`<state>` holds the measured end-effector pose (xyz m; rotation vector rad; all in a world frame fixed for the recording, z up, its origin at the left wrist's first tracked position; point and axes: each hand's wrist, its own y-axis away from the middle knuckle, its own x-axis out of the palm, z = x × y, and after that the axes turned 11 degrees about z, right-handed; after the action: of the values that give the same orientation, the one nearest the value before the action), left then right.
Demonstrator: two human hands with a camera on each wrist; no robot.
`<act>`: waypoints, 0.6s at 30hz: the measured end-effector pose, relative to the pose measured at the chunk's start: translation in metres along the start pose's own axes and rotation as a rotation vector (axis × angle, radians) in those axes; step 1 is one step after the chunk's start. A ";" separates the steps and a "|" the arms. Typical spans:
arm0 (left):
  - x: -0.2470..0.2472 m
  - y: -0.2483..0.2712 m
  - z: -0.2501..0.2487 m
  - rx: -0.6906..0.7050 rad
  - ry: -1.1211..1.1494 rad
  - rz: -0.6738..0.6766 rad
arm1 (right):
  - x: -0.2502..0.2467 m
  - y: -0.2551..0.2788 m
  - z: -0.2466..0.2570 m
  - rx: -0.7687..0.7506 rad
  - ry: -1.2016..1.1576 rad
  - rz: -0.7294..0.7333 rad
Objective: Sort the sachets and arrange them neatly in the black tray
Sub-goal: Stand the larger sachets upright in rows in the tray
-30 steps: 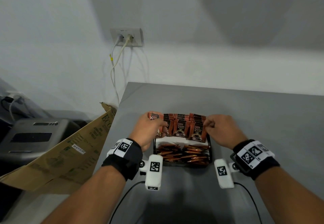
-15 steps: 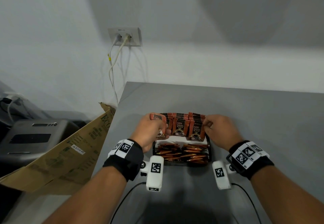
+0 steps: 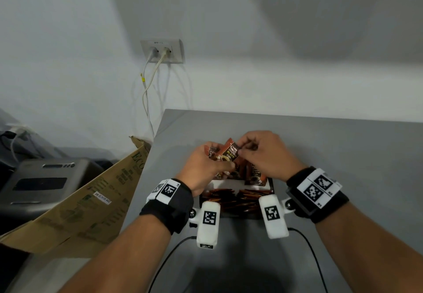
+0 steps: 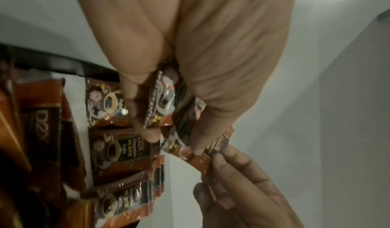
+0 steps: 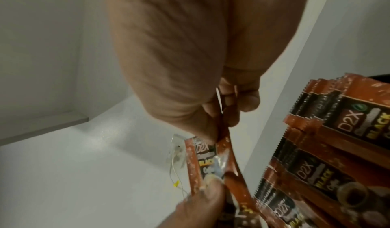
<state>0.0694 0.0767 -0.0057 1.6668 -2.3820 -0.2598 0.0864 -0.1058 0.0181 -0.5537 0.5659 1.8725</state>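
Note:
The black tray (image 3: pixel 272 186) stands on the grey table (image 3: pixel 343 155). Its front compartment holds stick sachets (image 3: pixel 242 200) lying flat. Brown D2X coffee sachets (image 3: pixel 256 173) stand upright in the back compartment (image 4: pixel 124 149) (image 5: pixel 337 148). Just above that back row, my left hand (image 3: pixel 201 163) grips a small bunch of these sachets (image 4: pixel 162 101). My right hand (image 3: pixel 247 149) pinches the top corner of one tilted sachet (image 3: pixel 230 154) from that bunch between thumb and fingers (image 5: pixel 221 131). The hands hide the left half of the back row.
The table's left edge runs close beside the tray, with an open cardboard box (image 3: pixel 91 189) and a grey device (image 3: pixel 45 178) below it. A wall socket (image 3: pixel 162 51) with cables sits behind. Black wrist-camera cables (image 3: pixel 174 247) trail over the near table.
Both hands left the two ends of the upright row and rose, coming together over the tray's back. The left now holds a bunch of sachets and the right pinches one of them.

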 end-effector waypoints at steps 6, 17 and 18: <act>-0.026 0.003 0.004 -0.004 0.104 -0.182 | 0.001 -0.013 -0.010 0.097 0.252 0.111; -0.035 0.008 0.014 -0.080 0.155 -0.207 | 0.033 -0.024 -0.029 0.149 0.510 0.217; -0.035 0.007 0.015 -0.081 0.147 -0.206 | 0.033 -0.024 -0.030 0.143 0.514 0.215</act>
<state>0.0707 0.1122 -0.0206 1.8269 -2.0701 -0.2554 0.1013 -0.0925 -0.0281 -0.9153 1.1248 1.8695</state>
